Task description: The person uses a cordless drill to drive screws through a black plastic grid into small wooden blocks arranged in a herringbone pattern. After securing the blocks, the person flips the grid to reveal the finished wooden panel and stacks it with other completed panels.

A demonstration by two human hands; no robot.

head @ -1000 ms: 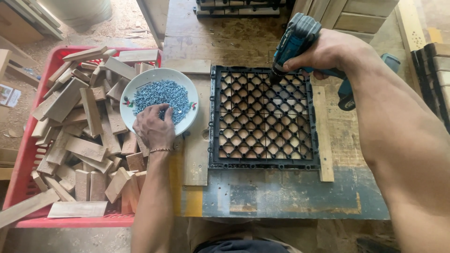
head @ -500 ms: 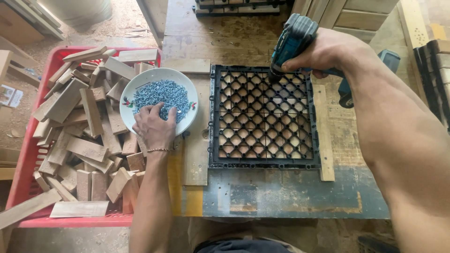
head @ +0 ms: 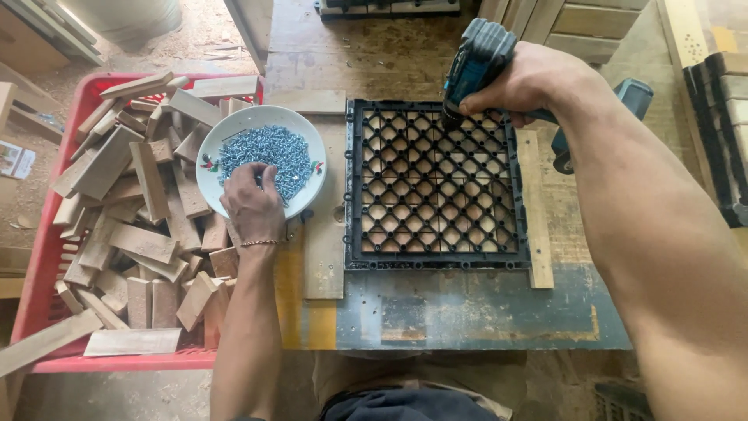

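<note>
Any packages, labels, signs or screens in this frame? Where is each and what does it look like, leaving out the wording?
Printed paper or small pack: on the floor at the far left edge, left of the red crate; flat, rectangular, pale with darker print, partly cut off.
No signs or screens in view.

Even, diffuse daylight; the scene is bright throughout, with no hard-edged shadows. Illumination is strongest toward 11 and 12 o'clock, where the sawdust-strewn floor (head: 195,39) looks washed out. The white bowl (head: 312,148) at 10 o'clock is the brightest surface yet keeps its detail, without glare. Soft shadow lies under the black grid panel (head: 433,187) and beside the left hand (head: 251,204). The centre is sharp. The right forearm (head: 662,257), from 3 to 5 o'clock, looms large and slightly soft; wide-angle stretching shows at the frame edges.
</note>
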